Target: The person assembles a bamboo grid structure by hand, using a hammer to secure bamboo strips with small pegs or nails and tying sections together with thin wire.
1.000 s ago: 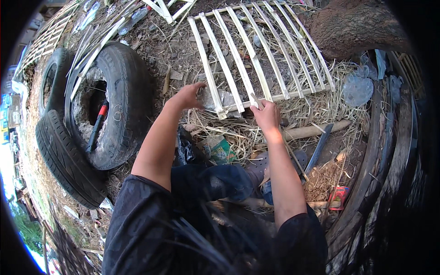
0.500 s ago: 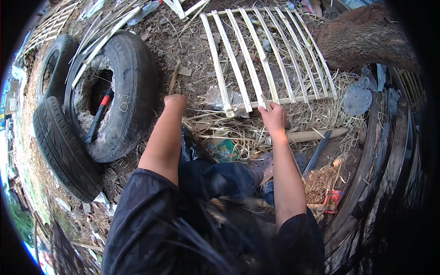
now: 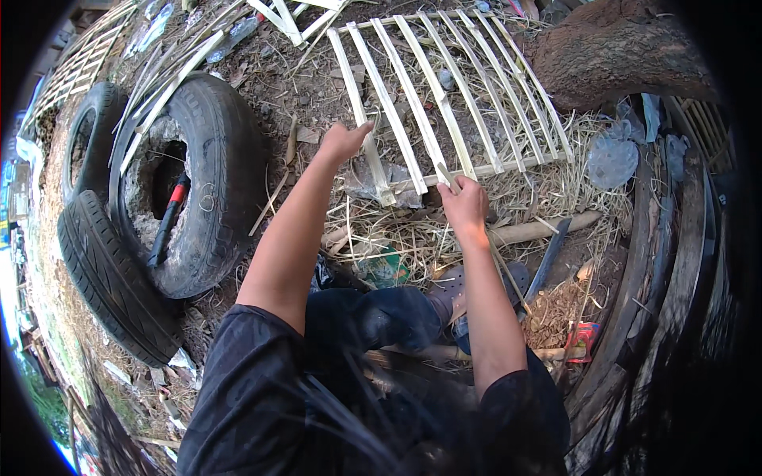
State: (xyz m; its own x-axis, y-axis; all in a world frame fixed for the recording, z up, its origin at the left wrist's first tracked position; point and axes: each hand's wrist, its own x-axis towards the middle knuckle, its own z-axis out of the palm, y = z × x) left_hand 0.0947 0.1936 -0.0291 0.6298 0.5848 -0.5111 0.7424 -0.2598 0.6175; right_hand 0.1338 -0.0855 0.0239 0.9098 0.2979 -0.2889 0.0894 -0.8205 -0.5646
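A lattice of pale split-bamboo slats (image 3: pixel 438 97) lies on the ground ahead of me, its slats joined by a crosspiece along each end. At its near edge my right hand (image 3: pixel 467 203) is closed on a thin bamboo strip (image 3: pixel 444 172). The strip's tip sticks up past my fingers, and its lower length seems to run down beside my wrist. Beside the leftmost slat is my left hand (image 3: pixel 343 143), fingers apart and a fingertip at the slat; whether it touches cannot be made out.
Old tyres (image 3: pixel 218 170) stand at the left, a black-and-red tool (image 3: pixel 170 218) leaning in one. A tree trunk (image 3: pixel 623 55) lies far right. Near my shoe (image 3: pixel 448 289) are a wooden pole (image 3: pixel 548 228) and a dark blade (image 3: pixel 548 258). Straw and a red packet (image 3: pixel 582 341) lie about.
My left hand has moved forward and right, up to the leftmost slat. My right hand keeps hold of the strip at the near edge. The view has shifted slightly.
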